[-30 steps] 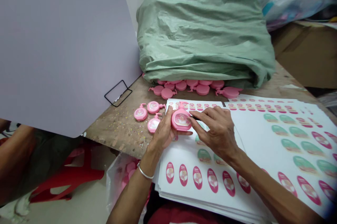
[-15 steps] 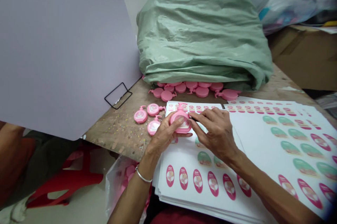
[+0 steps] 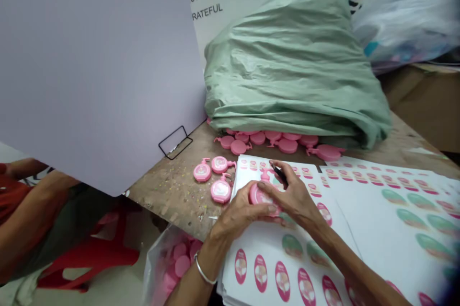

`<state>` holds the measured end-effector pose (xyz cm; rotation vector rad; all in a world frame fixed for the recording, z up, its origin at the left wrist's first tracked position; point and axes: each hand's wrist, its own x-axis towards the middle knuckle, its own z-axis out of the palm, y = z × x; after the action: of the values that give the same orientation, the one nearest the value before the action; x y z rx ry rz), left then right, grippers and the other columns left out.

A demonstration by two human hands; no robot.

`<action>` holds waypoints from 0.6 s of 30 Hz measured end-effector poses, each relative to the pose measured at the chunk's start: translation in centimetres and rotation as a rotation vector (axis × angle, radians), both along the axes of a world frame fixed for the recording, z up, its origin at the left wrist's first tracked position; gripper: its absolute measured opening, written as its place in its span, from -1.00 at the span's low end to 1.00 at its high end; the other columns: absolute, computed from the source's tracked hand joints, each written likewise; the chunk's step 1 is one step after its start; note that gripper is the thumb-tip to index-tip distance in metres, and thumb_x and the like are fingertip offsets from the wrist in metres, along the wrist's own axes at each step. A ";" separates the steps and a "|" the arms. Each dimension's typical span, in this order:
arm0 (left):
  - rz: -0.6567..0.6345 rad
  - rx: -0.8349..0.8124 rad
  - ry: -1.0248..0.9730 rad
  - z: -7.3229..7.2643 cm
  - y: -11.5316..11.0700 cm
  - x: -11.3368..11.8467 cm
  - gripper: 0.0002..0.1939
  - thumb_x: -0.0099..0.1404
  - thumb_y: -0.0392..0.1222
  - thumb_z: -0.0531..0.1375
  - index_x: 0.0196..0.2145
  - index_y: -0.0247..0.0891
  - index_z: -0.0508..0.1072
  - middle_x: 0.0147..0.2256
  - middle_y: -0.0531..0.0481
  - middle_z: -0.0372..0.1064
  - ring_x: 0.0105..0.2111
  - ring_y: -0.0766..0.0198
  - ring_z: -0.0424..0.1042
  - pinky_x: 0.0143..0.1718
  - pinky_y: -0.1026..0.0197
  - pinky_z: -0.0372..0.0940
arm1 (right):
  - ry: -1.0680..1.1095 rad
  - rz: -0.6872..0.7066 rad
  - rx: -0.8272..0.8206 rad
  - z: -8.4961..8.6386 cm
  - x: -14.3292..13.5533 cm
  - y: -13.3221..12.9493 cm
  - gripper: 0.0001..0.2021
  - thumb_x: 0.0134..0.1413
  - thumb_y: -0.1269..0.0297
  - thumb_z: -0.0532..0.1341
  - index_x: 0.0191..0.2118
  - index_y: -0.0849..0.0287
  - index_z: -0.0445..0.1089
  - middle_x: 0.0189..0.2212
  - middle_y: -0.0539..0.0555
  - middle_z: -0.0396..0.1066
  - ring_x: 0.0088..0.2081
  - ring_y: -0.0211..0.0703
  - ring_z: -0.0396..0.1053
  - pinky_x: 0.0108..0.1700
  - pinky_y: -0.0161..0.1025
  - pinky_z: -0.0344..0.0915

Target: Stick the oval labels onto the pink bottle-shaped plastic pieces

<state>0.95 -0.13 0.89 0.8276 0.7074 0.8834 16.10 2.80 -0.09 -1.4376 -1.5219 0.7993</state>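
My left hand (image 3: 241, 215) is closed round a small pink toy pump bottle (image 3: 257, 194), its pump head pointing away from me. My right hand (image 3: 293, 195) presses its thumb on the bottle's front face. A slim dark tool (image 3: 279, 172), its kind unclear, sticks out between the fingers of that hand. Both hands are over a stack of white sticker sheets (image 3: 266, 241) printed with pink ovals and green shapes. To the left on the table lie three pink pump bottles (image 3: 220, 191) with labels on their faces.
A large green bag (image 3: 294, 71) stands at the back, with several pink bottles (image 3: 287, 146) along its lower edge. Left are a grey panel (image 3: 100, 66) and a black wire stand (image 3: 176, 143). A plastic bag of pink pieces (image 3: 181, 258) hangs below the table edge. Another person's arm (image 3: 39, 205) shows far left.
The view has tilted up and left. My right thumb has moved onto the bottle's face, and the dark tool now points up and away from it. My left hand still holds the bottle.
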 end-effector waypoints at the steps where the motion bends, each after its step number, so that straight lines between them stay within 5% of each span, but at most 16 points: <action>1: 0.001 -0.006 -0.013 0.0 -0.4 -0.1 -0.52 -0.01 -0.30 0.40 -0.10 -0.31 0.41 -0.18 -0.09 0.41 -0.21 0.17 0.46 -0.21 0.08 0.46 | 0.033 -0.017 -0.046 -0.3 -0.2 0.1 -0.32 -0.17 -0.18 0.32 0.06 0.10 0.28 0.06 0.20 0.38 0.04 0.11 0.38 0.06 0.02 0.33; 6: 0.076 -0.043 0.069 0.0 -1.4 -3.5 -0.51 0.14 -0.06 0.33 -0.03 -0.32 0.37 -0.17 -0.22 0.47 -0.24 0.07 0.52 -0.27 0.08 0.44 | -0.026 -0.016 -0.073 -1.8 1.1 1.1 -0.41 -0.11 -0.23 0.26 -0.04 0.10 0.37 -0.06 0.17 0.47 -0.03 0.12 0.42 -0.03 -0.01 0.36; 10: 0.459 0.147 0.640 -1.7 -0.9 -9.1 -0.54 0.26 0.15 0.14 -0.13 -0.32 0.43 -0.21 -0.15 0.48 -0.29 0.14 0.49 -0.23 0.13 0.36 | -0.278 0.003 0.063 -2.3 1.9 4.2 -0.55 0.05 -0.11 0.19 -0.09 0.14 0.41 -0.13 0.18 0.49 -0.11 0.07 0.42 -0.05 -0.04 0.31; 13: 0.597 0.290 1.065 -3.9 -0.1 -12.5 -0.54 0.24 0.18 0.11 -0.29 -0.32 0.47 -0.38 -0.09 0.47 -0.34 0.12 0.43 -0.25 0.13 0.30 | -0.534 0.026 0.058 -1.9 0.5 8.0 -0.61 0.07 0.02 0.21 -0.07 0.16 0.42 -0.13 0.22 0.49 -0.10 0.07 0.41 -0.08 -0.06 0.29; 18: 0.600 0.339 1.154 -6.2 0.9 -13.8 -0.60 0.26 0.11 0.11 -0.20 -0.27 0.51 -0.28 -0.16 0.51 -0.23 0.01 0.45 -0.12 0.05 0.27 | -0.642 -0.022 0.027 -1.5 -4.0 13.6 -0.45 -0.09 -0.15 0.29 -0.12 0.24 0.42 -0.22 0.34 0.47 -0.11 0.24 0.41 -0.20 0.00 0.28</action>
<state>-12.83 0.75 -5.32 1.4820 1.9190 1.0281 12.09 16.41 -1.63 -1.7873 -1.9673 0.3008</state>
